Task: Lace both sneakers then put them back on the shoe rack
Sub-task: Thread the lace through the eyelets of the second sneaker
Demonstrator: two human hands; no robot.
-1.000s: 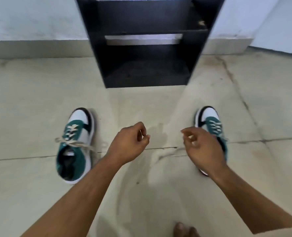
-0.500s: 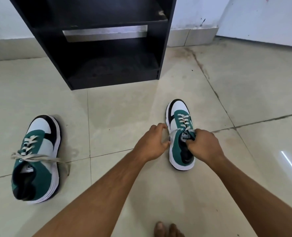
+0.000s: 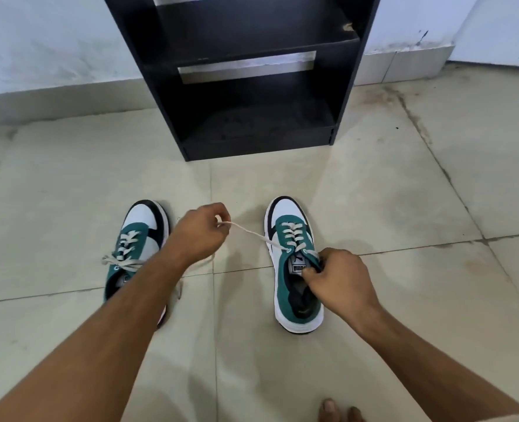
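We see the left hand (image 3: 199, 234) pinching a taut lace (image 3: 252, 234) from the right sneaker (image 3: 294, 266), while the right hand (image 3: 340, 280) grips its tongue. The left sneaker (image 3: 139, 239) sits beside it, before the black rack (image 3: 249, 71).

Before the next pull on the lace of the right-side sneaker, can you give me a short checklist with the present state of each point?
1. Left hand has the lace end in a pinch grip: ok.
2. Lace runs taut from that hand to an upper eyelet of the right-side sneaker: ok.
3. Right hand steadies that sneaker at the tongue: ok; whether it also grips the other lace end, cannot tell.
4. Sneaker rests flat on the tiled floor: ok.
5. Left-side sneaker tied: not ok, its lace ends lie loose.
6. Bottom shelf of the black shoe rack free for the pair: ok.
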